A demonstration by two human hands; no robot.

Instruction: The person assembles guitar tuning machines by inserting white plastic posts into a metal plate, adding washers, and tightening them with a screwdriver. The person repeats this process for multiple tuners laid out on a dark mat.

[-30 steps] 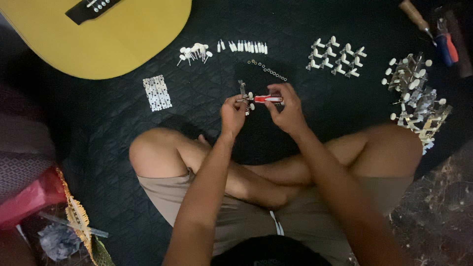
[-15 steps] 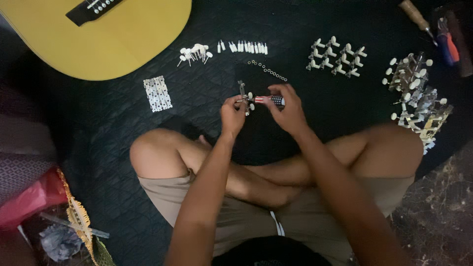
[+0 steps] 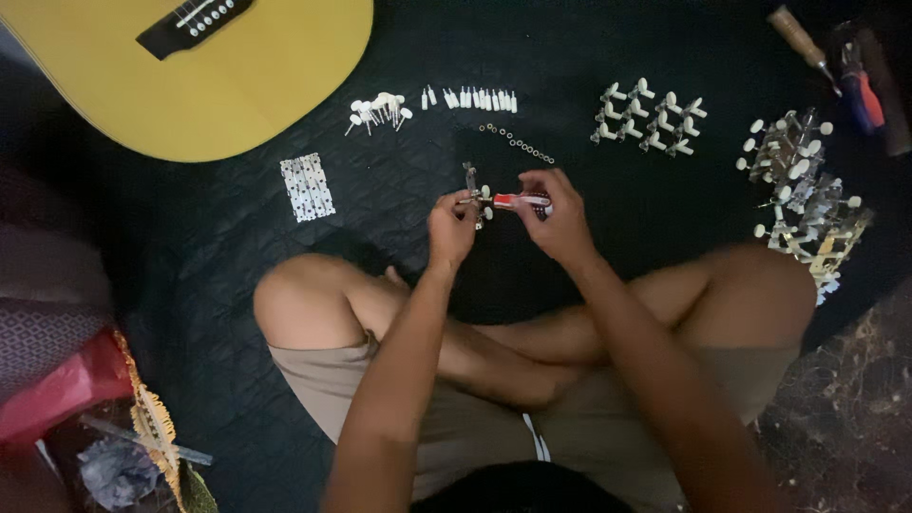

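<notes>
Seated cross-legged on the dark quilted mat [image 3: 237, 247], the left hand [image 3: 450, 228] pinches a tuning machine [image 3: 473, 194]; the right hand [image 3: 559, 217] grips a red-handled screwdriver [image 3: 521, 200] against it, near the yellow guitar [image 3: 190, 76].

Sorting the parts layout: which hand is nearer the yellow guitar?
Left. The left hand lies right of and below the yellow guitar; the right hand lies farther right.

Yellow guitar [image 3: 237, 85], dark quilted mat [image 3: 589, 57], red-and-white screwdriver [image 3: 521, 200], white-knobbed tuners [image 3: 646, 119]
</notes>
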